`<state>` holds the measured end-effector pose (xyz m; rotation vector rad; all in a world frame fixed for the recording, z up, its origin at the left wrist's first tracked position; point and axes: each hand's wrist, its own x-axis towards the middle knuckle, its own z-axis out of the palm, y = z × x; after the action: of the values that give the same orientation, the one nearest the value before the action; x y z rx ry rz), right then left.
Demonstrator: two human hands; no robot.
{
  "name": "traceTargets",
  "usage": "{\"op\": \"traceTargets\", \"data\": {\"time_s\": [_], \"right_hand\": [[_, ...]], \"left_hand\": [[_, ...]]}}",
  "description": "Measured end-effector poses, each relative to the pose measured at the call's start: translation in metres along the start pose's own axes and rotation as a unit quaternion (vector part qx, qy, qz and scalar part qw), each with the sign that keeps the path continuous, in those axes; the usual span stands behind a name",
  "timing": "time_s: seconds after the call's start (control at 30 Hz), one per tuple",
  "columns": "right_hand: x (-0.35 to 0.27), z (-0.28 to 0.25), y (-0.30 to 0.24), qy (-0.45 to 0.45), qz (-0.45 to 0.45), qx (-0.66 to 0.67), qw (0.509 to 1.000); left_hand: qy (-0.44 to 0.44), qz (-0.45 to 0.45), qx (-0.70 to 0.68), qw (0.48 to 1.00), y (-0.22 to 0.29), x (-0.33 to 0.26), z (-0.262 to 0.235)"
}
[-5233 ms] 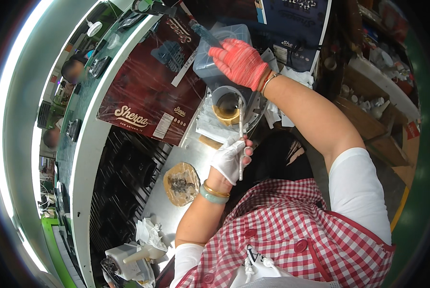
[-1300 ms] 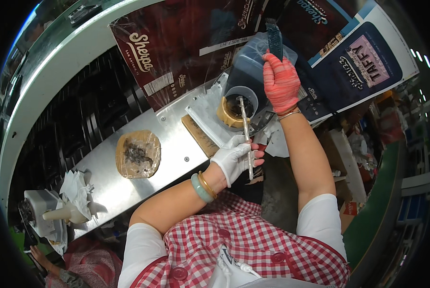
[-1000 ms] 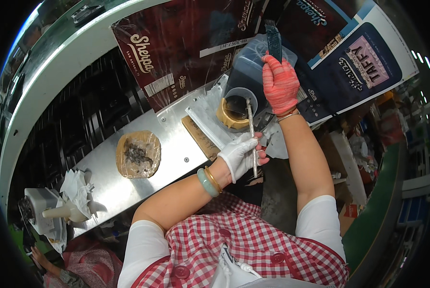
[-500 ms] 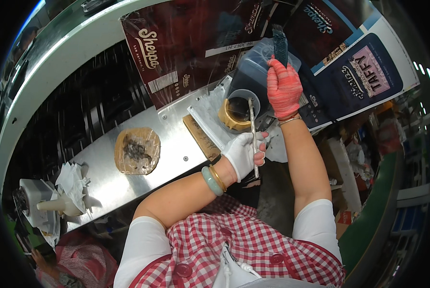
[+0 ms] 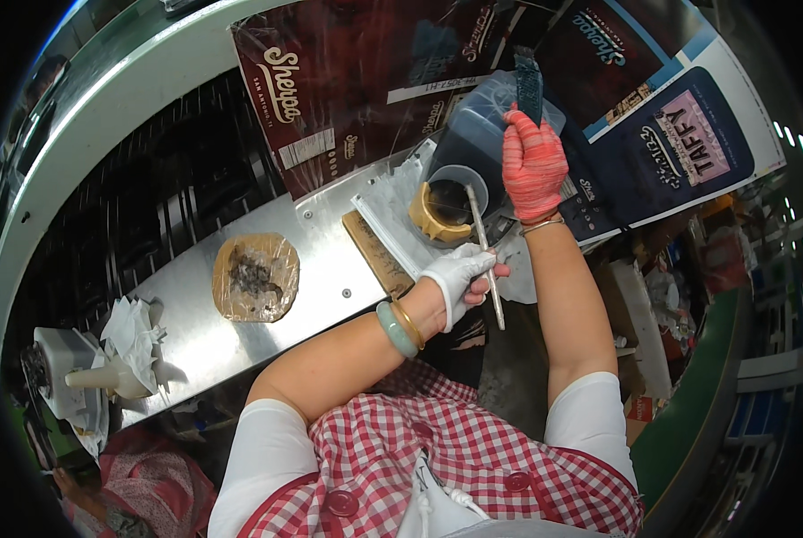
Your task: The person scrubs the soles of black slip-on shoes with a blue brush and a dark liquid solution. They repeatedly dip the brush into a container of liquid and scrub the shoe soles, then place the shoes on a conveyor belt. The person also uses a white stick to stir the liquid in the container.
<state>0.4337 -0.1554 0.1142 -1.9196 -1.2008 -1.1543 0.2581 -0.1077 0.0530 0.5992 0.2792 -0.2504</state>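
Note:
My left hand [image 5: 456, 276], in a white glove with bare fingertips, is closed around a thin pale rod [image 5: 480, 222]. The rod's upper end reaches into a clear plastic cup [image 5: 476, 181] with dark contents and a tan band round its side. In a red knitted glove, my right hand [image 5: 534, 169] grips a flat, dark teal tool [image 5: 528, 82], like a scraper or brush; its exact kind is unclear. That tool points away from me, over a large translucent container [image 5: 462, 134] holding something dark, just behind the cup.
A metal ledge [image 5: 322, 255] carries a round brown pad [image 5: 256, 278] with dark smears. At its left end are crumpled white paper [image 5: 130, 336] and a pale bottle [image 5: 105, 377]. Dark red printed sheets [image 5: 321, 99] and a blue printed sheet [image 5: 680, 148] stand behind. Another person's sleeve [image 5: 155, 480] shows lower left.
The rod has tilted, its near end swinging right, as my left hand turned slightly. My right hand and its flat tool have shifted only a little, the tool now more upright.

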Motion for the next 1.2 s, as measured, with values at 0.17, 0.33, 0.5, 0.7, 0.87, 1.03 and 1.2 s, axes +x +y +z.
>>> {"op": "traceTargets", "data": {"time_s": [0.17, 0.33, 0.5, 0.7, 0.87, 1.03, 1.2], "right_hand": [[-0.001, 0.002, 0.001, -0.003, 0.003, 0.004, 1.0], [-0.001, 0.0, 0.001, -0.004, 0.0, 0.0, 1.0], [-0.001, 0.001, 0.002, -0.002, 0.008, 0.012, 1.0], [0.001, -0.001, -0.001, -0.007, 0.007, 0.007, 1.0], [0.0, -0.001, 0.0, -0.005, 0.007, 0.012, 1.0], [0.0, 0.0, -0.001, -0.007, 0.012, 0.009, 1.0], [0.001, -0.001, -0.001, -0.01, 0.022, 0.01, 1.0]], "left_hand": [[-0.028, -0.037, -0.055, 0.997, 0.001, 0.009, -0.001], [-0.055, -0.049, -0.045, 0.996, 0.006, 0.008, -0.003], [-0.013, 0.004, 0.002, 1.0, 0.0, 0.009, -0.002], [0.108, 0.058, 0.002, 0.992, -0.006, 0.007, 0.004], [0.12, 0.077, 0.079, 0.987, -0.009, -0.011, 0.005], [0.174, 0.099, 0.163, 0.966, 0.008, -0.047, -0.021], [0.305, 0.243, 0.259, 0.884, 0.077, -0.095, -0.067]]}}
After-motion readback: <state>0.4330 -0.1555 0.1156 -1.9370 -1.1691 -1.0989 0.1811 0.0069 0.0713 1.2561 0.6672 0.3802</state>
